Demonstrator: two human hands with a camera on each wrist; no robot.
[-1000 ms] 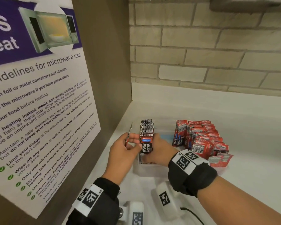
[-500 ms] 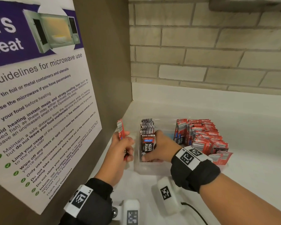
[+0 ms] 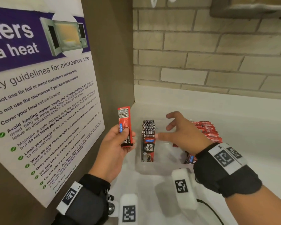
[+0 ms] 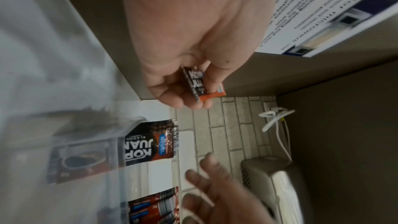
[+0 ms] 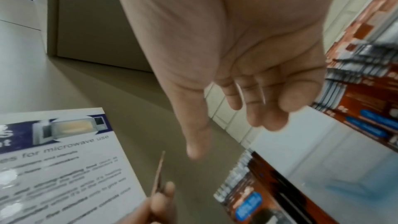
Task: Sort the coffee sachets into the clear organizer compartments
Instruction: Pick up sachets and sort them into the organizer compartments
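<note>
Left hand (image 3: 113, 148) pinches red-black Kopi Juan sachet (image 3: 125, 126) upright, barcode end above thumb; right hand (image 3: 182, 133) now off organizer row (image 3: 148, 140), fingers spread, holding nothing

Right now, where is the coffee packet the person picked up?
In the head view, the left hand holds the coffee packet upright, left of the clear organizer, near the microwave poster.

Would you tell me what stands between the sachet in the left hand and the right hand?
In the head view, the dark sachet row stands between the held sachet and right hand.
</note>
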